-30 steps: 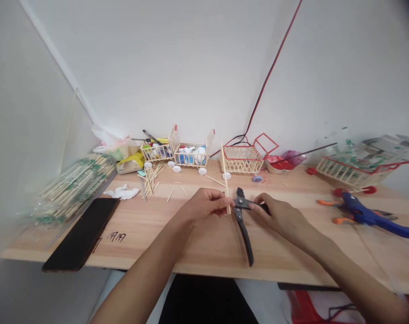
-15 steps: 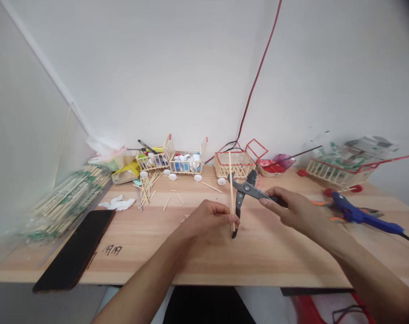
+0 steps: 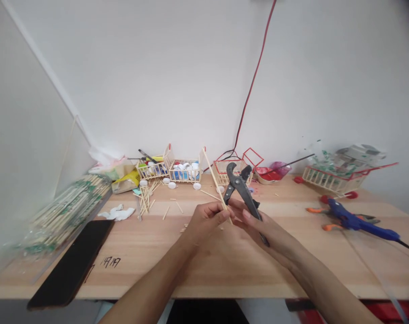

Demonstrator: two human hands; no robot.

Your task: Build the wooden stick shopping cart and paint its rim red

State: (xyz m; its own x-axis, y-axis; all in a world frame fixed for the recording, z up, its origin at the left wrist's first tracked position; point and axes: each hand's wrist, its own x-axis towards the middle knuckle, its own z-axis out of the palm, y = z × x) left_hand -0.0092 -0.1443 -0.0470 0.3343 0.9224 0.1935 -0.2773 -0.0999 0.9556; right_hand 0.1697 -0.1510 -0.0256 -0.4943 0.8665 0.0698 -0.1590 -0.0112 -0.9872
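My left hand (image 3: 204, 220) pinches a thin wooden stick (image 3: 214, 182) that leans up and to the left above the wooden table (image 3: 224, 265). My right hand (image 3: 265, 227) grips the handles of black cutting pliers (image 3: 240, 186), raised with the open jaws pointing up, right beside the stick. The two hands touch at the fingertips over the middle of the table.
Small stick-built carts (image 3: 186, 171) with bottle caps and a red-framed cart (image 3: 236, 168) line the back wall. A blue glue gun (image 3: 355, 220) lies at right. A black phone (image 3: 72, 261) and a bag of sticks (image 3: 65, 207) are at left. Loose stick pieces (image 3: 145, 200) are scattered behind.
The right hand lifted the pliers from the table and turned them upright beside the stick. The left hand tilted the stick leftward. The hands drew together.
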